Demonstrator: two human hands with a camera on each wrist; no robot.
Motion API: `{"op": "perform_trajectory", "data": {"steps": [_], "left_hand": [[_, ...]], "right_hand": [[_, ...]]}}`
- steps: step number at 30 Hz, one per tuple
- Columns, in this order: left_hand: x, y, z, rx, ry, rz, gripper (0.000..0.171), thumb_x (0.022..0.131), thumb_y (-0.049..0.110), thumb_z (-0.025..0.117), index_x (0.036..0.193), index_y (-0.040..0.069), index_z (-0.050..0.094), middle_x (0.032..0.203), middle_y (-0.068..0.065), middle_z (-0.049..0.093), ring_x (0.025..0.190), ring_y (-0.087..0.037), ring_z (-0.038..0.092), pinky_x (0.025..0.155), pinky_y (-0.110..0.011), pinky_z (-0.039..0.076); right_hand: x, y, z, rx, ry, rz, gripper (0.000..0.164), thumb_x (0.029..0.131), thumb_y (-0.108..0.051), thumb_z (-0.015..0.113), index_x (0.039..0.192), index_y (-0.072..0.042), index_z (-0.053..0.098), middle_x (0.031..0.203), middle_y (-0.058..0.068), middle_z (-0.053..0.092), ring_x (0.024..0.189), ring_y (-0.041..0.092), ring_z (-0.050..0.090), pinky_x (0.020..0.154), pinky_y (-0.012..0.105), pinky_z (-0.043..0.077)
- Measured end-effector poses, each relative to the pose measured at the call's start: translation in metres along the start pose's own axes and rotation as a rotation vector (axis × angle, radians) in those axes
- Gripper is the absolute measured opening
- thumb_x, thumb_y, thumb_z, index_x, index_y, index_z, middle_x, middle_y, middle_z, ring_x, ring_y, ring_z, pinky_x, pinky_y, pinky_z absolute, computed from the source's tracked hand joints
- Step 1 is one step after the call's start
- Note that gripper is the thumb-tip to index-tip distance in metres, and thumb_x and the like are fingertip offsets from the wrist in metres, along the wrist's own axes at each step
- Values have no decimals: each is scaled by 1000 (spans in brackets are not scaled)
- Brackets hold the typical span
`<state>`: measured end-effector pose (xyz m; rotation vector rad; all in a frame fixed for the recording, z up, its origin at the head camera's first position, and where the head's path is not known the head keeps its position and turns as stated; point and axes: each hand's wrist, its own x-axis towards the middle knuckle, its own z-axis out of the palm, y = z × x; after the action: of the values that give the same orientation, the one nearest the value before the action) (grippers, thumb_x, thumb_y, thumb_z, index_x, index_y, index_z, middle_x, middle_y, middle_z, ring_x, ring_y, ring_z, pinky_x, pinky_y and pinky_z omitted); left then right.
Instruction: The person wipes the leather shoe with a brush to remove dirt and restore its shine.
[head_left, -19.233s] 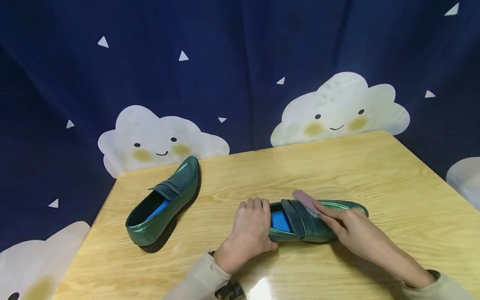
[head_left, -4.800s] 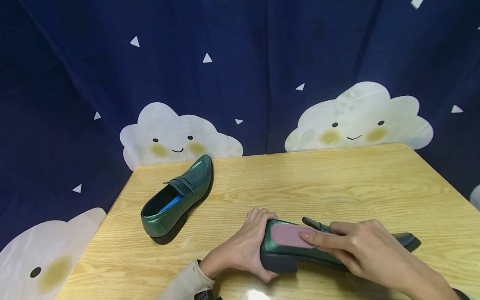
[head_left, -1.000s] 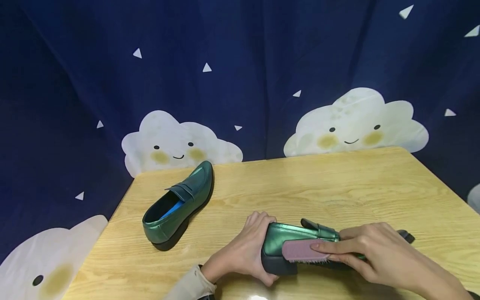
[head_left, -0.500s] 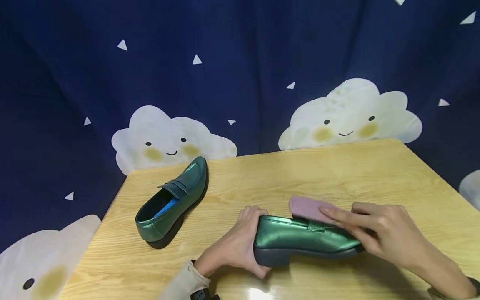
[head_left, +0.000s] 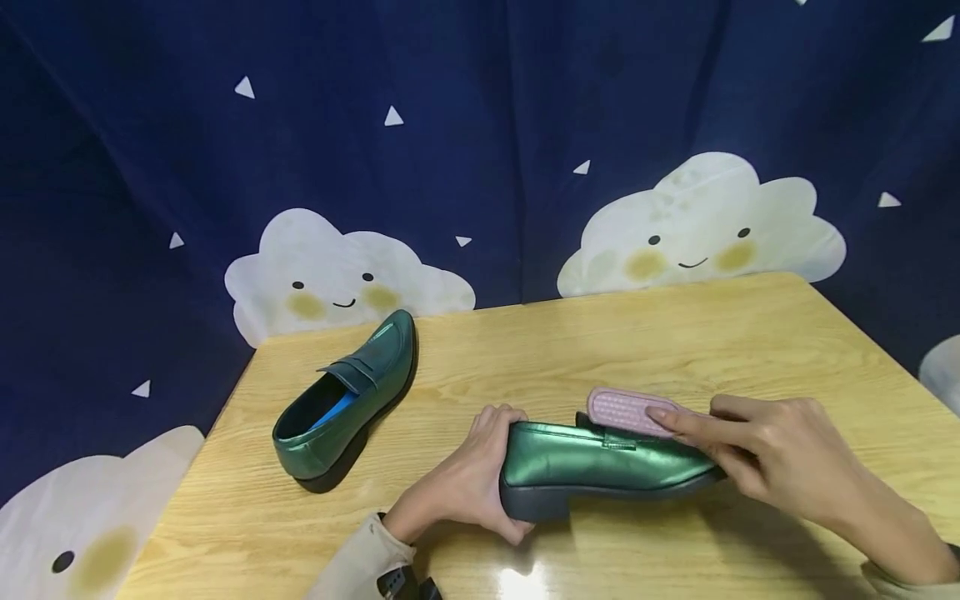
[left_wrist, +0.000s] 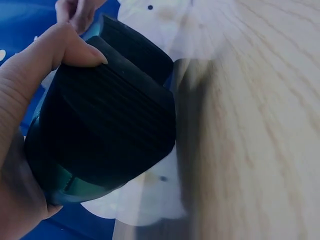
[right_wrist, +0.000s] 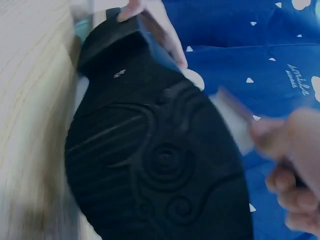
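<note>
My left hand (head_left: 468, 475) grips the heel end of a green metallic loafer (head_left: 592, 462), held with its side facing me. In the left wrist view the thumb presses on the black heel (left_wrist: 115, 110) and the fingers wrap the back. My right hand (head_left: 787, 450) pinches a pink brush (head_left: 626, 411), which lies against the top of the loafer near its strap. The right wrist view shows the loafer's patterned black sole (right_wrist: 150, 150), with the brush blurred beside it. The toe is partly hidden behind my right hand in the head view.
A matching green loafer (head_left: 348, 400) with a blue insole stands on the left of the wooden table (head_left: 487, 358), toe pointing away. Behind the table hangs a dark blue curtain (head_left: 420, 183) printed with clouds and triangles.
Over the last second the brush has risen from the loafer's side near the sole to its top. The loafer has rolled to show more of its side. Earlier it stood flat on the table.
</note>
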<state>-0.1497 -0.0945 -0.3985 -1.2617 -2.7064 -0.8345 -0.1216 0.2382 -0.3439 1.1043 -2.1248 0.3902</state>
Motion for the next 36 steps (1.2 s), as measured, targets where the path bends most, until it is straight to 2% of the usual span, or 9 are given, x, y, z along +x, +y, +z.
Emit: {"op": "perform_trajectory", "data": {"steps": [4,7,12,16,18,25,28,32,36], "left_hand": [[0,-1,0,9,-2,10,106,44,38,89,128,8,31,117,-3,39,103,-15,36,89,-28,39],[0,-2,-2,-1,-4,-1,107,44,36,90,129,7,31,117,-3,39,104,-15,36,89,-29,40],[0,-3,-3,-15,-5,-30,107,45,35,90,129,9,30,115,-1,39,103,-15,35,88,-29,40],[-1,-4,-1,-12,-3,-24,106,45,35,90,128,10,30,115,-1,38,102,-15,35,88,-28,39],[-1,-4,-1,-10,-4,-18,107,44,35,90,129,9,30,115,-2,38,102,-15,35,88,-28,38],[0,-5,0,-56,-36,-48,106,47,34,89,131,10,29,116,-3,37,102,-15,35,88,-27,38],[-1,-6,-2,-64,-38,-53,105,47,33,89,130,10,29,116,-3,37,102,-15,35,88,-27,39],[0,-7,-4,-67,-31,-56,105,45,31,89,129,10,30,115,-3,38,101,-15,36,87,-27,39],[1,-8,-8,-63,-28,-55,105,45,31,89,129,11,30,115,-4,37,102,-15,36,88,-27,40]], "right_hand": [[1,-5,2,144,-100,-91,40,104,-34,35,114,-25,73,67,-18,32,62,-9,13,49,7,13],[1,-6,5,98,-149,-79,43,103,-33,30,116,-30,71,66,-18,29,62,-8,11,49,8,11],[3,0,9,-25,-45,-13,45,103,-37,31,108,-32,75,65,-18,29,59,-7,11,48,9,12],[6,-2,10,149,-35,-99,40,104,-32,37,109,-23,75,67,-18,32,63,-10,13,49,7,14],[5,-3,11,181,-58,-118,40,104,-31,36,111,-22,74,67,-19,30,64,-10,12,50,6,13],[-2,2,9,-60,-53,10,47,103,-39,28,109,-33,74,67,-19,31,58,-8,12,47,11,13],[-1,2,7,65,-34,-23,44,104,-37,33,110,-26,74,67,-19,32,60,-9,14,47,8,15],[-2,1,8,238,-99,-86,39,103,-36,39,113,-21,74,67,-19,31,63,-12,15,49,5,15],[-3,4,9,117,-112,-53,40,104,-40,35,113,-30,73,66,-20,27,63,-11,11,49,7,12]]}}
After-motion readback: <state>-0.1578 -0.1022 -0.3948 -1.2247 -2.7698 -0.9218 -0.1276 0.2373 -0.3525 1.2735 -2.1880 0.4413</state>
